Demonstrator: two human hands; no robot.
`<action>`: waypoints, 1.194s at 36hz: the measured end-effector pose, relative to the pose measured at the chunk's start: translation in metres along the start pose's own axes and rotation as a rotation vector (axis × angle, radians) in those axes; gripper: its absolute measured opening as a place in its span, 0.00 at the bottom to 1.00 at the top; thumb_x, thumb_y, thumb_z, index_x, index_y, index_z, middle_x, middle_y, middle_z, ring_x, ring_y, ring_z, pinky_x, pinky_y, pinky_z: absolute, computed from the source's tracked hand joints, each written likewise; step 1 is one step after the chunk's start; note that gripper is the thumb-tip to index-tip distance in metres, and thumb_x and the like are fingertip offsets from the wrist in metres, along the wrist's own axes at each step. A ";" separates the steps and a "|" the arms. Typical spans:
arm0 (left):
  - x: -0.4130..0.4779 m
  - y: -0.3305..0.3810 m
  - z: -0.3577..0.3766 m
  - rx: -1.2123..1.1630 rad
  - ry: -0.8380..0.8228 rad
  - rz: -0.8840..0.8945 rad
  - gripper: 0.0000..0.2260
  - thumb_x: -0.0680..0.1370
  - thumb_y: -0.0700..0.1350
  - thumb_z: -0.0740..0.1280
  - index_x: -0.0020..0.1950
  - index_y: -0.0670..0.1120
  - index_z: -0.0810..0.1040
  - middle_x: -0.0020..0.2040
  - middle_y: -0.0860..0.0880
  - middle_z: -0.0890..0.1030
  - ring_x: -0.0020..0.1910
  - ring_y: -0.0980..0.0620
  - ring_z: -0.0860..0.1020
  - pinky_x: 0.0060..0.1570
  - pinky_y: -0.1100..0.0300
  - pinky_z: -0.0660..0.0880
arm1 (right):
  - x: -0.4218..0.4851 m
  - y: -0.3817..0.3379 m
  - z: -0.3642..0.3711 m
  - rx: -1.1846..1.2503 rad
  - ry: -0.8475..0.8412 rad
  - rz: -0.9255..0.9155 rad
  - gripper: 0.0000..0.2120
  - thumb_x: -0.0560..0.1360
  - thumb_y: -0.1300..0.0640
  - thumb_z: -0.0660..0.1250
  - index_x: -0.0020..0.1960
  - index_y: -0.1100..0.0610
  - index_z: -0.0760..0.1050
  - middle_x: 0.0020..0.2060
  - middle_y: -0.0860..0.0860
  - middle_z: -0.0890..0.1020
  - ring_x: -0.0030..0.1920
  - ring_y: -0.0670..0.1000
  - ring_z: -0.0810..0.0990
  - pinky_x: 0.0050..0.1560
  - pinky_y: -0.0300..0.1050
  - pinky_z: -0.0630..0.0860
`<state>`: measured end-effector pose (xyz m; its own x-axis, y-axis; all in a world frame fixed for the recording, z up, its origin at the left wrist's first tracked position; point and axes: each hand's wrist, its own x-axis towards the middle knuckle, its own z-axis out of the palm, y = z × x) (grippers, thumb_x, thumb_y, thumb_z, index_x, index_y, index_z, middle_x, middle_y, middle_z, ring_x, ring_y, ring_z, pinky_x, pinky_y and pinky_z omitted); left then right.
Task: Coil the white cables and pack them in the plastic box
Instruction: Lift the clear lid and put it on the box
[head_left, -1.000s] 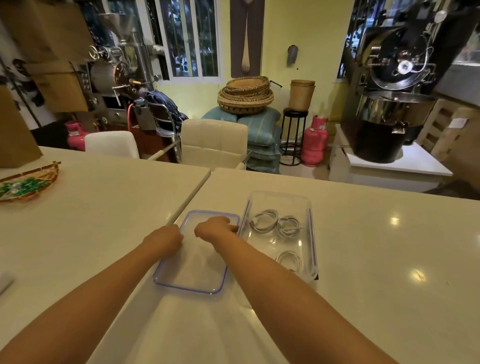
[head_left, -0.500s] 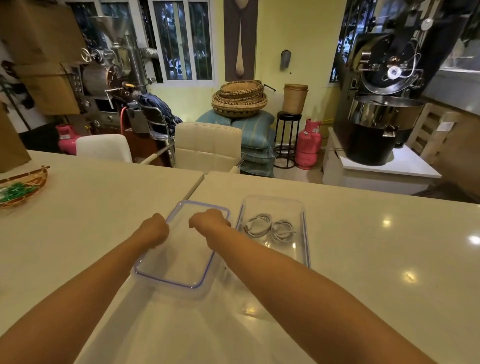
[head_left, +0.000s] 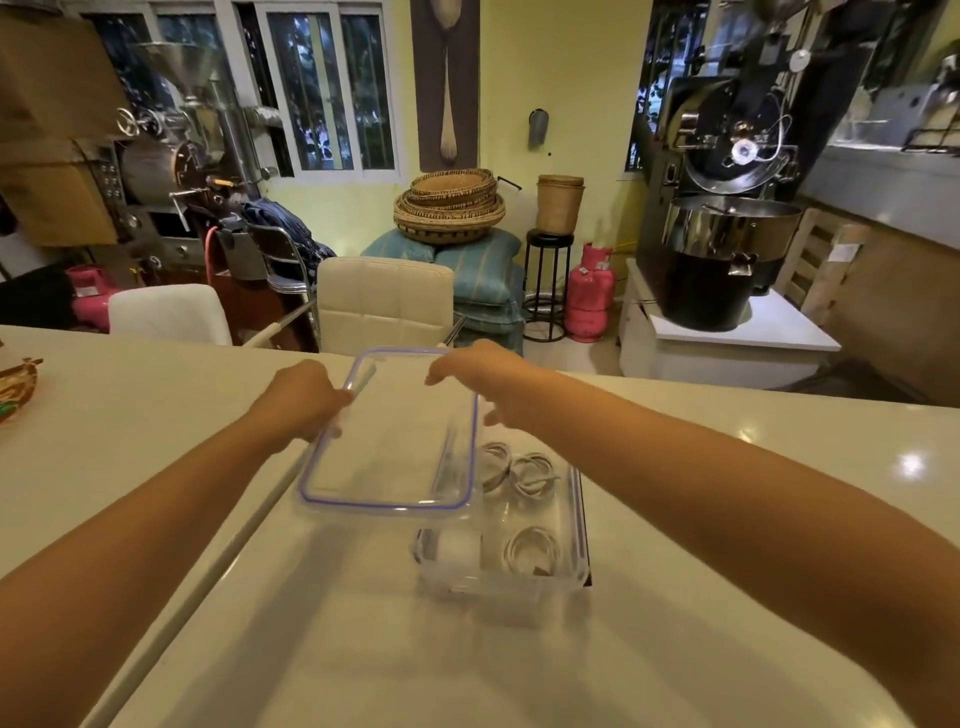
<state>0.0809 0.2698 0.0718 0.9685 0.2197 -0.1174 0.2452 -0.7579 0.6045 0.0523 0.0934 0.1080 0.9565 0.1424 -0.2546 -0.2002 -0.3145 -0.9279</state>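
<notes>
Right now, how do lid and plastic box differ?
The lid is held up by the left hand and right hand; the plastic box sits on the table. The lid is flat with a blue seal; the box is deep. The lid carries nothing; the box holds coiled white cables. Both are clear, rounded rectangles.

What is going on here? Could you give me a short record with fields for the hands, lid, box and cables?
Plastic box: open, standing on the table
White cables: three coils lying inside the box
Lid: clear, blue-rimmed, held above the table, overlapping the box's left part
Left hand: grips the lid's left edge
Right hand: grips the lid's right edge
</notes>
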 end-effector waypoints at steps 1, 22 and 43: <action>-0.003 0.006 0.005 0.007 -0.013 0.019 0.10 0.77 0.44 0.63 0.46 0.36 0.74 0.36 0.41 0.79 0.35 0.45 0.79 0.37 0.54 0.77 | -0.001 0.004 -0.007 -0.005 0.011 0.006 0.22 0.74 0.62 0.63 0.66 0.62 0.63 0.69 0.58 0.66 0.68 0.57 0.64 0.62 0.50 0.65; -0.025 0.039 0.082 0.335 -0.179 0.158 0.16 0.79 0.45 0.59 0.31 0.44 0.65 0.29 0.47 0.70 0.26 0.52 0.72 0.27 0.64 0.69 | -0.008 0.078 -0.061 -0.009 0.048 0.197 0.24 0.72 0.61 0.66 0.66 0.60 0.63 0.68 0.57 0.65 0.68 0.57 0.64 0.60 0.51 0.67; -0.018 0.044 0.084 0.649 -0.149 0.217 0.15 0.79 0.51 0.57 0.56 0.42 0.72 0.45 0.47 0.75 0.45 0.49 0.74 0.43 0.60 0.68 | -0.014 0.082 -0.064 -0.243 -0.007 0.169 0.26 0.74 0.55 0.65 0.67 0.61 0.61 0.64 0.56 0.68 0.59 0.53 0.68 0.52 0.42 0.64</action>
<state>0.0780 0.1810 0.0338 0.9828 -0.0295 -0.1822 -0.0227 -0.9990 0.0396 0.0361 0.0057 0.0525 0.9122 0.0755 -0.4027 -0.2988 -0.5501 -0.7799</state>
